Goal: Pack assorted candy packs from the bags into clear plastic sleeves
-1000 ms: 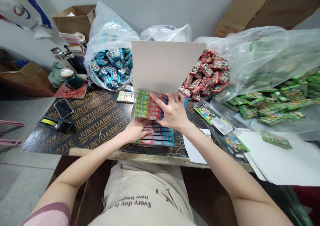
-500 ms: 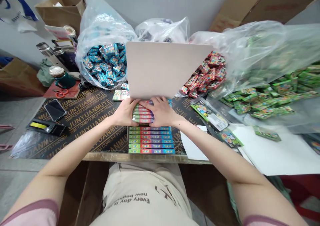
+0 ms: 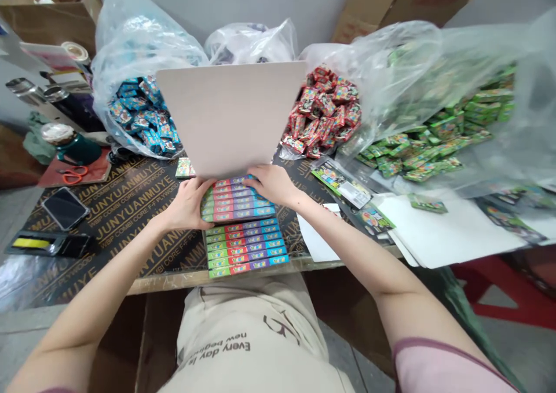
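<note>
Hands have spread apart: the left hand (image 3: 186, 204) wraps the left side of the upper pack rows (image 3: 238, 202), while the right hand (image 3: 275, 184) touches their far right corner (grip unclear), exposing more printed edges before the white panel (image 3: 230, 115) on the counter (image 3: 130, 207).

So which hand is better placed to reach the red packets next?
The right hand, I'd judge: both hands touch the colourful packs, but it sits nearer the red packets. The left hand is farther, the pale card in its path.
</note>
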`<action>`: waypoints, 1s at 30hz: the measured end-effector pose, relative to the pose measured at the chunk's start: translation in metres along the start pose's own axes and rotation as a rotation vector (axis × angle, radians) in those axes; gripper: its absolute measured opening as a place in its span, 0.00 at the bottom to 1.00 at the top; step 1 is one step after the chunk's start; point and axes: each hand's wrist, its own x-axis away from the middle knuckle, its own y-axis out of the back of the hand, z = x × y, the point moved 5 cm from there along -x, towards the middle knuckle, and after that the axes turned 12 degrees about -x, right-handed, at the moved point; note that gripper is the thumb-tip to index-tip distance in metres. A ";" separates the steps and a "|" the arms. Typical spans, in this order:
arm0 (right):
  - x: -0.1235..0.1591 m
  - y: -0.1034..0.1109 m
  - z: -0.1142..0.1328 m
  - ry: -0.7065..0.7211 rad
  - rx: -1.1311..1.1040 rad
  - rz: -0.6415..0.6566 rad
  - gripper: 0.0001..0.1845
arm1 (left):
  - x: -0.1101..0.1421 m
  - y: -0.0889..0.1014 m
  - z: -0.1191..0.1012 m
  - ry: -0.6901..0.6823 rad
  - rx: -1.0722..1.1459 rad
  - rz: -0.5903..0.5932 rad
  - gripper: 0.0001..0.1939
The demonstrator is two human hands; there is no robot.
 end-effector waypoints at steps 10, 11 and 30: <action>0.003 -0.006 0.010 0.037 -0.068 0.015 0.17 | 0.016 0.006 0.007 -0.001 0.001 0.014 0.51; 0.002 -0.009 0.007 0.024 -0.079 0.046 0.16 | 0.016 0.006 0.007 0.002 -0.006 0.021 0.51; 0.039 -0.049 0.017 0.087 0.122 -0.081 0.34 | 0.012 -0.030 -0.033 0.102 -0.219 -0.021 0.38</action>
